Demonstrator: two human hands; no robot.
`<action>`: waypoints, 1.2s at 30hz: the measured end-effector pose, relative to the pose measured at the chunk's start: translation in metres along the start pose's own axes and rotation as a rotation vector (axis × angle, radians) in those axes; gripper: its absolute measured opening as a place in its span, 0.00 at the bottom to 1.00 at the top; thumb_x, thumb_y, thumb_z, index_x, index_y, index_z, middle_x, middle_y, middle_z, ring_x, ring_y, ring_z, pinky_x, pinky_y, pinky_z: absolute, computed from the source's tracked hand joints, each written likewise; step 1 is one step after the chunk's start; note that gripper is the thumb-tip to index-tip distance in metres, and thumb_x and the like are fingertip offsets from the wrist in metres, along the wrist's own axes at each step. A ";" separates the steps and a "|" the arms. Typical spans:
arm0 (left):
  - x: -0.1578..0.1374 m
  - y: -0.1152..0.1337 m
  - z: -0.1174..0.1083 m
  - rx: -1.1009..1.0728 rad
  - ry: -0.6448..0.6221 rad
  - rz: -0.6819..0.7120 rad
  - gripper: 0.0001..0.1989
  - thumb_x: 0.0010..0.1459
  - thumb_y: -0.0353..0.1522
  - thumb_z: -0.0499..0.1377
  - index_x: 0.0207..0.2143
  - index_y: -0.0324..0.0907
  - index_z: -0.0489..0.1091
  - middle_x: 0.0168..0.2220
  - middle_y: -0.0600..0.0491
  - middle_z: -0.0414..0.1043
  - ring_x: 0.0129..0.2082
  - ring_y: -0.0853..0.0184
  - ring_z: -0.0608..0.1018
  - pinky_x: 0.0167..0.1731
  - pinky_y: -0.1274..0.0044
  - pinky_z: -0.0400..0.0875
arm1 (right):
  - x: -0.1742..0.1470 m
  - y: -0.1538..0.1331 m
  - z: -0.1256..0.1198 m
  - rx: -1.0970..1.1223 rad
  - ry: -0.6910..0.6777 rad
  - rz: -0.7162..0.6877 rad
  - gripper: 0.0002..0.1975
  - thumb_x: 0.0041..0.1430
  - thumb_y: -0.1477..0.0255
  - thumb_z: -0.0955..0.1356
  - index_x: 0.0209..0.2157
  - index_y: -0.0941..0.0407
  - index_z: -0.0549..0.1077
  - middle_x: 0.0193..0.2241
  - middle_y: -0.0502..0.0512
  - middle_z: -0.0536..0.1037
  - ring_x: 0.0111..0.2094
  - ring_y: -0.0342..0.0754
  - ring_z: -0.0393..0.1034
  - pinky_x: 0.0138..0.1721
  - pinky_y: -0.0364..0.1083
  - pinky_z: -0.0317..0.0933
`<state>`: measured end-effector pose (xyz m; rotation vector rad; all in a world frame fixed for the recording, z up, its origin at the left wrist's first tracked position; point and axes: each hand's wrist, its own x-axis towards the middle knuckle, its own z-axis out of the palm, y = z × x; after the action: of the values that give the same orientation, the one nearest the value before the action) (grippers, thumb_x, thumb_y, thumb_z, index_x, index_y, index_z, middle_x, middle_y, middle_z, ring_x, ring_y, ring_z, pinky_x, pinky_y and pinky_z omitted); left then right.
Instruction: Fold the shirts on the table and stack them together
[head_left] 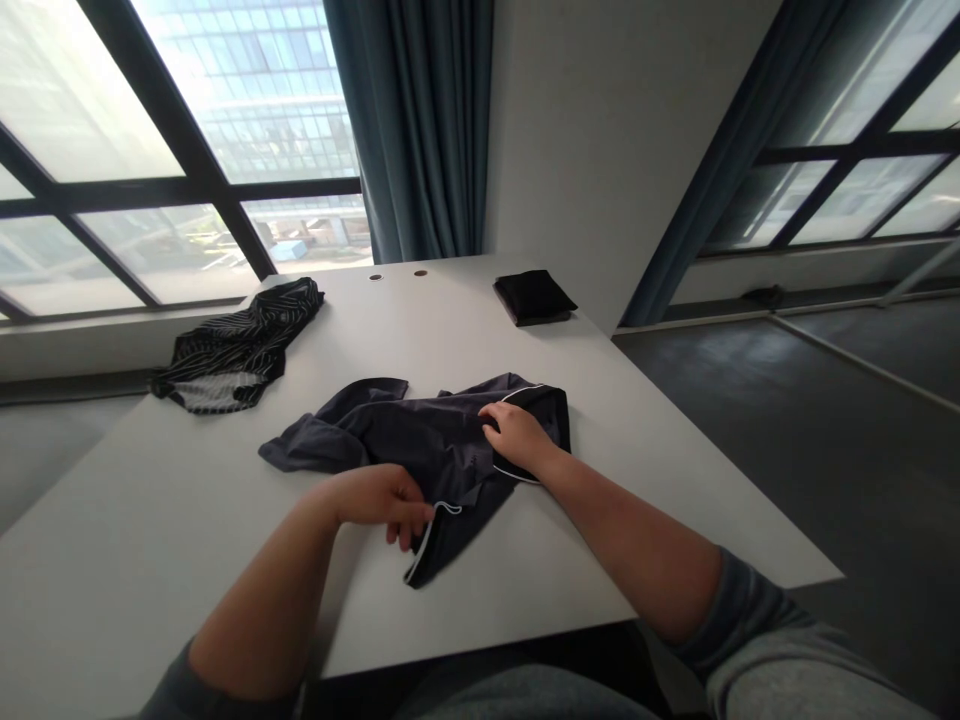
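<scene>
A dark grey shirt [442,430] with black, white-edged trim lies crumpled on the white table in front of me. My left hand [401,505] pinches the white-edged black trim of its near part, thumb and finger together at the edge. This trimmed end [427,565] points toward the table's front edge. On the right end of the shirt, my right hand [517,435] rests over the black trimmed band [551,405], palm down. Its fingers lie a little apart on the cloth. The other end of the shirt stretches away to the left in loose folds.
A black-and-white striped garment [240,345] lies rumpled at the table's far left. Toward the back right sits a folded black cloth [534,297]. Two round holes are set in the tabletop [420,320] near its far edge. Windows and a blue curtain [427,130] stand behind.
</scene>
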<state>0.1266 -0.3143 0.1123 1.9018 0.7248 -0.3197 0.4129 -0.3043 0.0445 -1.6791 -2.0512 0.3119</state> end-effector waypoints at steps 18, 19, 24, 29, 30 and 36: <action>0.133 -0.007 -0.005 0.578 0.965 0.013 0.10 0.64 0.32 0.62 0.47 0.48 0.79 0.48 0.48 0.79 0.48 0.56 0.79 0.50 0.67 0.72 | 0.011 -0.004 0.014 -0.086 0.035 0.052 0.11 0.60 0.78 0.71 0.42 0.55 0.83 0.40 0.60 0.85 0.45 0.55 0.77 0.48 0.47 0.66; 0.135 -0.005 -0.006 0.590 0.963 0.004 0.10 0.63 0.32 0.63 0.47 0.48 0.79 0.47 0.48 0.79 0.48 0.56 0.79 0.49 0.67 0.72 | 0.012 -0.003 0.015 -0.060 0.040 0.064 0.10 0.59 0.78 0.71 0.41 0.55 0.83 0.39 0.59 0.85 0.44 0.55 0.78 0.46 0.47 0.66; 0.142 -0.012 -0.005 0.514 0.979 0.048 0.07 0.61 0.31 0.64 0.43 0.46 0.77 0.48 0.49 0.77 0.46 0.58 0.79 0.47 0.69 0.72 | 0.014 0.000 0.018 0.144 0.073 0.113 0.09 0.56 0.81 0.70 0.35 0.54 0.80 0.35 0.54 0.84 0.39 0.50 0.78 0.42 0.44 0.65; 0.141 -0.024 -0.005 0.373 1.010 0.117 0.07 0.60 0.27 0.63 0.40 0.45 0.76 0.45 0.49 0.78 0.43 0.61 0.80 0.47 0.71 0.74 | 0.015 0.003 0.025 0.338 0.111 0.097 0.08 0.52 0.81 0.70 0.33 0.55 0.77 0.32 0.50 0.81 0.35 0.47 0.75 0.40 0.43 0.64; 0.141 -0.025 -0.006 0.367 1.012 0.123 0.07 0.60 0.27 0.63 0.41 0.45 0.77 0.44 0.49 0.78 0.43 0.60 0.80 0.48 0.71 0.74 | 0.015 0.004 0.027 0.372 0.120 0.098 0.08 0.52 0.81 0.69 0.32 0.55 0.76 0.32 0.50 0.81 0.35 0.47 0.75 0.40 0.43 0.64; 0.142 -0.025 -0.006 0.376 1.007 0.142 0.09 0.60 0.27 0.62 0.42 0.45 0.79 0.46 0.49 0.79 0.47 0.59 0.80 0.52 0.70 0.74 | 0.014 0.004 0.031 0.507 0.131 0.113 0.07 0.53 0.80 0.68 0.32 0.55 0.74 0.31 0.48 0.80 0.34 0.47 0.74 0.39 0.44 0.65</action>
<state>0.2220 -0.2531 0.0222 2.4358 1.2196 0.7017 0.3991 -0.2863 0.0194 -1.4533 -1.6106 0.6771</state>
